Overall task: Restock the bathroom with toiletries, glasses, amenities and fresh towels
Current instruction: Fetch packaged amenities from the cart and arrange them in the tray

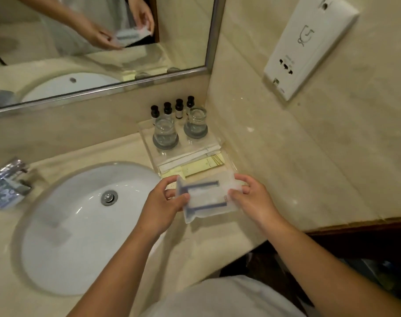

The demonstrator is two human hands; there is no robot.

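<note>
Worktop (217,239): pale marble, running into the right wall corner.
Mirror (183,30): above the worktop's back edge; shows both hands and the pack reflected.
Sink (64,236): white oval bowl set into the left of the worktop, drain (109,197) at its middle, tap (7,181) at its left rim.
Wall plate (309,46): white, on the right wall, with sockets.
Tray (149,149): clear, in the back right corner of the worktop. Contents, back to front: four black-capped bottles (179,108) in a row; two glasses (165,132), each on a grey round base; flat packets (201,165), white and pale yellow, overlapping at the front edge.
Left grip (165,202): fingers and thumb pinched on the left end of the razor pack (206,197).
Right grip (252,197): pinched on the right end of the same pack.
Razor pack: clear wrap, two blue razors seen inside, heads to the left. Held level above the worktop, just in front of the tray's front edge, right of the sink. Whether one wrap or two stacked: cannot tell.
</note>
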